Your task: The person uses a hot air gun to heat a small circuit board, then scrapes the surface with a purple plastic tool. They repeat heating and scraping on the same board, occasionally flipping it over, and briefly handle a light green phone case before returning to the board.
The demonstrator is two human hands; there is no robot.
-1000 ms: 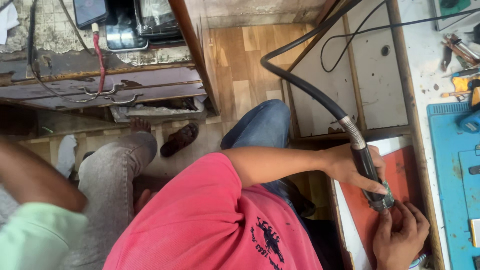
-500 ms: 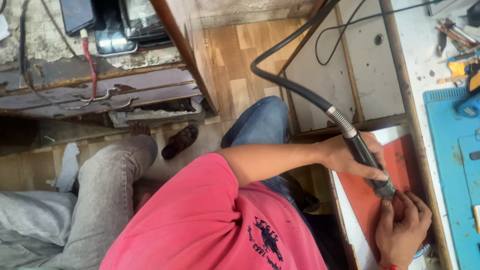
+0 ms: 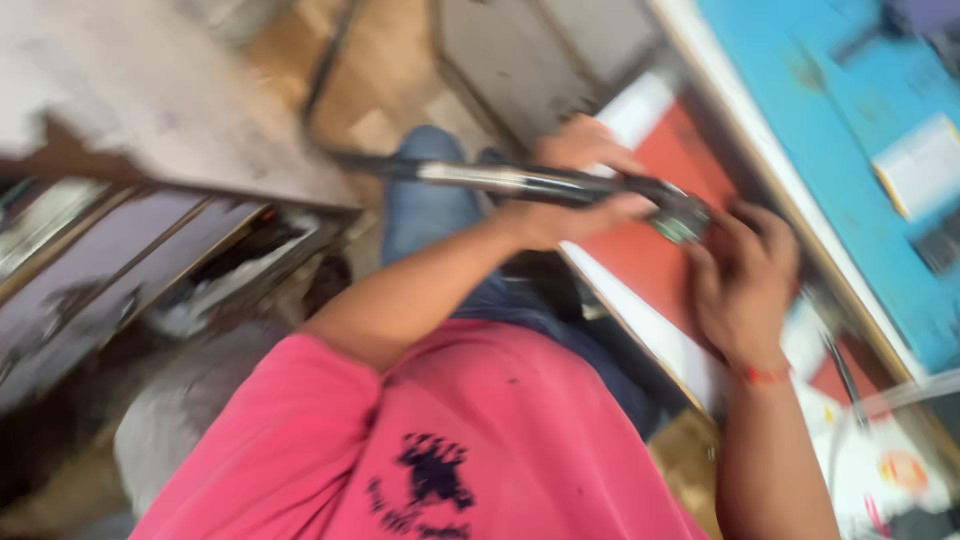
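- Gripping the flexible-shaft handpiece (image 3: pixel 560 183) is what I see my left hand (image 3: pixel 585 195) doing: the fingers are wrapped tight round its metal barrel, thumb side towards the body.
- The handpiece lies almost level across the middle of the view, above the knee in blue jeans (image 3: pixel 430 210). Its dark chuck end (image 3: pixel 680 215) points right, over the red mat (image 3: pixel 640 260).
- From the back of the handpiece a black hose (image 3: pixel 325 110) bends up and away towards the top of the frame.
- My right hand (image 3: pixel 745 285) sits palm down on the red mat, just beside the chuck end, with the fingers curled in towards the tip. Blur and the hand itself hide whatever is under them, so I cannot tell whether it pinches something or only rests there.
- A red thread band (image 3: pixel 760 375) circles the right wrist.
- The red mat lies on a white-edged board that slants from the upper middle down to the lower right.
- Beyond that board, at the upper right, a blue work mat (image 3: pixel 830 130) carries a small white box (image 3: pixel 925 165). Both are well apart from either hand.
- A pink shirt (image 3: pixel 480 430) with a dark print fills the bottom of the view.
- At the left stands a worn wooden bench (image 3: pixel 150 130), with dark, shallow drawers (image 3: pixel 110 290) beneath it.
- The whole frame is smeared by motion, so fine detail at the tool tip is unreadable.
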